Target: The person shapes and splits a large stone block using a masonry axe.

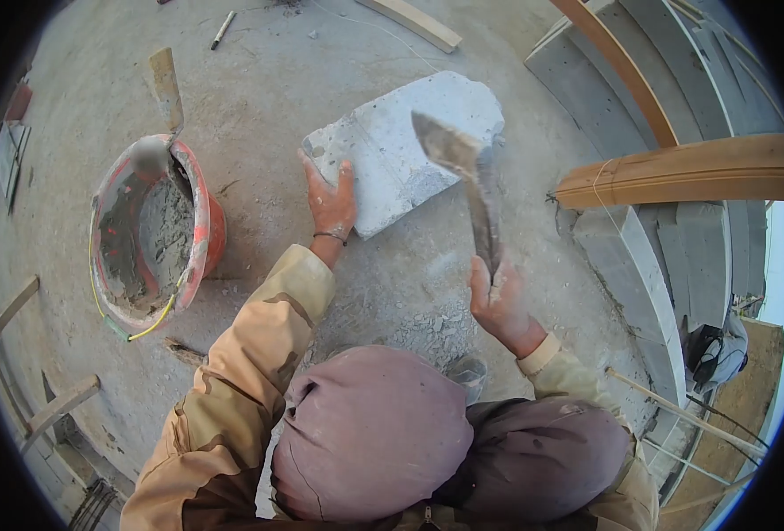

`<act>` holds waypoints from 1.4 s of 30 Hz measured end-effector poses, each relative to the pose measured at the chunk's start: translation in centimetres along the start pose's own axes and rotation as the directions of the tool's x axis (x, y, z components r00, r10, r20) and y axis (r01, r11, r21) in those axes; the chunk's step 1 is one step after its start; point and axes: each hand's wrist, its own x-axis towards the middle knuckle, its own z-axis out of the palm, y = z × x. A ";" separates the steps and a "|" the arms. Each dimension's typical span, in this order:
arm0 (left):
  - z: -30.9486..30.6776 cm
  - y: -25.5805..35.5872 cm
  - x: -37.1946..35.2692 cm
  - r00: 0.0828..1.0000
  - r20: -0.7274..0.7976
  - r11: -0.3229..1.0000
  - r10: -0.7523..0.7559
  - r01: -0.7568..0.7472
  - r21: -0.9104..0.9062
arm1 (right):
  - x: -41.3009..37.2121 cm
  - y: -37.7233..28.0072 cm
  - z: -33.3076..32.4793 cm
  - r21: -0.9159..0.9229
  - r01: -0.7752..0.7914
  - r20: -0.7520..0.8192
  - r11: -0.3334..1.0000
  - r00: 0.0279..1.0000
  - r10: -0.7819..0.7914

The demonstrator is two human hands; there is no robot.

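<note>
Pale block's on the floor dead ahead of me, long axis slanting away rightward. My left hand is nearer, fingers splayed against its left end; my right hand is wrapped round a hatchet-like tool, head over the block.

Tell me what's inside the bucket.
Grey mortar lies in the bucket, smeared up its wall. A handle rises at its far edge; I can't tell how far in it reaches. Anything beneath the mortar is covered.
</note>
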 end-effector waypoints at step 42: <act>0.2 -0.9 -0.8 1.000 0.004 1.000 -0.002 0.002 -0.012 | 8.9 0.8 6.4 0.103 0.026 0.015 0.994 0.999 -0.028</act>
